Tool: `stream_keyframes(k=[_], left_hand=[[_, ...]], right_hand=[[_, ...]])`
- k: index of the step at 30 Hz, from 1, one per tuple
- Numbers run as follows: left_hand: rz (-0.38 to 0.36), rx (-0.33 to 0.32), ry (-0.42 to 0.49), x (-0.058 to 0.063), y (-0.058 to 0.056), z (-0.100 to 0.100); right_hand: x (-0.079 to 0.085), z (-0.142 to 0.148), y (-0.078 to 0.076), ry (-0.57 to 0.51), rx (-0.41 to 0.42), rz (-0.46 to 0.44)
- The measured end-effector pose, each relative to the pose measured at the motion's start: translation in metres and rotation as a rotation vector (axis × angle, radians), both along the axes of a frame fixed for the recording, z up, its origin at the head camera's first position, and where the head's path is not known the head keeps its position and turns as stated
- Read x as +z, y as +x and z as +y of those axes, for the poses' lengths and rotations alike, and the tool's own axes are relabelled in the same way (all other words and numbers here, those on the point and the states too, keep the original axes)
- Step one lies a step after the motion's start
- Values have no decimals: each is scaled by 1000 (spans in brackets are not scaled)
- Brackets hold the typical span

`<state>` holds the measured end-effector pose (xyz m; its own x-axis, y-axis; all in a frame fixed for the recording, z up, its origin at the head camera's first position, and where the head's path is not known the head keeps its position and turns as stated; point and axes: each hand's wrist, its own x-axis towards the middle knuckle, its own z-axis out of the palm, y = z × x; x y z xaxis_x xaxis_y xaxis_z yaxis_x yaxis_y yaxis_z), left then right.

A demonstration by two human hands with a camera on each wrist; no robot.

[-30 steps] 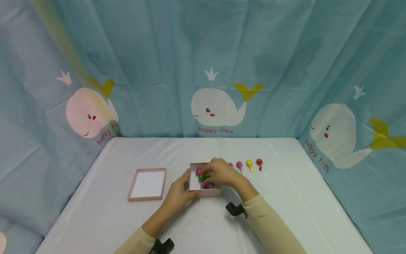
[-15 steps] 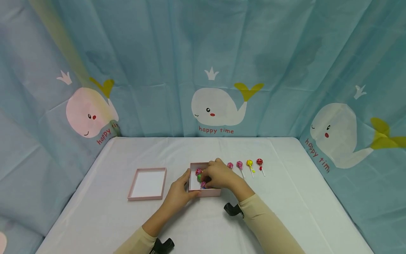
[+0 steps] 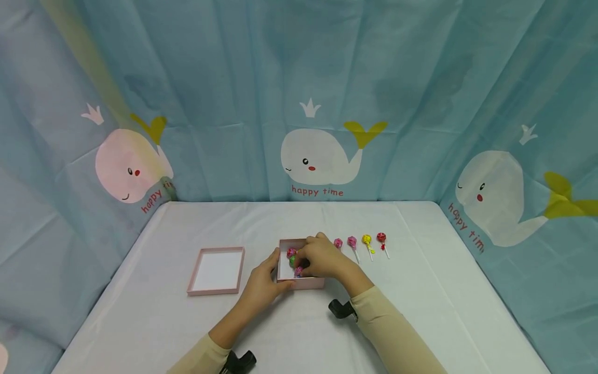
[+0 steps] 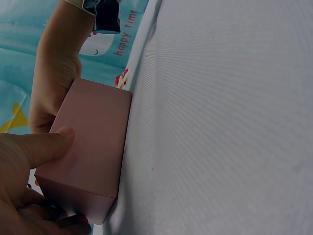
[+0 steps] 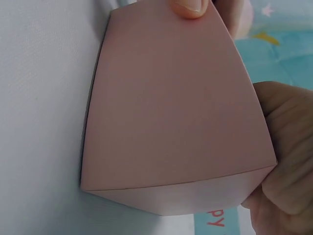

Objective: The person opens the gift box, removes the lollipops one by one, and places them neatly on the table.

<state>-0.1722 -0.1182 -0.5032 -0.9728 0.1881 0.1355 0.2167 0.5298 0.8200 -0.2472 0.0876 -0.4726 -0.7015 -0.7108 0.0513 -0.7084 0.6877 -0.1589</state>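
Observation:
An open pink box (image 3: 309, 284) with a white inside stands on the table. My left hand (image 3: 259, 284) grips its near left corner, thumb on the front wall and fingers along the left side. My right hand (image 3: 322, 257) reaches down inside the box from the right, fingers bent among wrapped lollipops. A red-pink lollipop (image 3: 291, 252), a green lollipop (image 3: 293, 261) and a purple-pink lollipop (image 3: 298, 271) show left of those fingers. Box walls hide the right fingertips in both wrist views, so I cannot tell whether they pinch a lollipop.
Left of the box lies its shallow lid (image 3: 217, 271), inside face up. Behind the right hand a row of lollipops runs rightward: pinkish ones, a yellow lollipop (image 3: 366, 240) and a red lollipop (image 3: 381, 238). A blue whale-print curtain (image 3: 411, 114) surrounds the white-covered table (image 3: 149, 317).
The right hand has shifted slightly left and deeper into the box, covering more of the green lollipop, then stays nearly still. The left hand and box have not moved.

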Motion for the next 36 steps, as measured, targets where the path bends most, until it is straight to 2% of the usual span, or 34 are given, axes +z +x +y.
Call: stream_keyframes(k=[5, 13, 18, 21, 28, 36], left_hand=[[1, 2, -3, -1, 0, 0], [8, -1, -1, 0, 1, -1], [6, -3, -5, -1, 0, -1], [13, -4, -13, -2, 0, -1], [2, 7, -15, -3, -1, 1], [-9, 23, -22, -1, 0, 2]], right_hand=[[-2, 1, -2, -59, -21, -37], [0, 1, 0, -227, -52, -110], [5, 4, 5, -342, -125, -129], [7, 9, 8, -422, -184, -96], [14, 25, 16, -623, -190, 39], [27, 42, 28, -688, -277, 12]])
